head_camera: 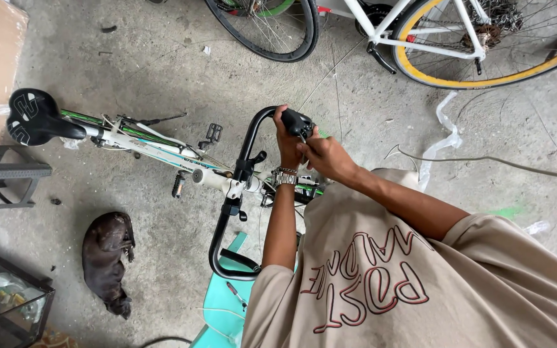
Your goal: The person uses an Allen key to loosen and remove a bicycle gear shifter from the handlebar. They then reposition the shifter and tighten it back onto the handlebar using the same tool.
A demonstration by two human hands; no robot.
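Two hands meet at the far end of a black handlebar (247, 138): the left hand (287, 143) is wrapped tight around the black grip (296, 120), and the right hand (325, 156) pinches a small tool against it, its fingers together. Bare concrete floor (182, 71) lies open on the far left, while bicycle wheels (272, 29) crowd the far edge. At near left a dark dog (106, 256) lies beside a glass case (4, 299), with the saddle (32, 116) at left.

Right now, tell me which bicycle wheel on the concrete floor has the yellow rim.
The wheel at top right, on the white-framed bicycle. The other wheel, top centre, is all black with a green frame part behind it.
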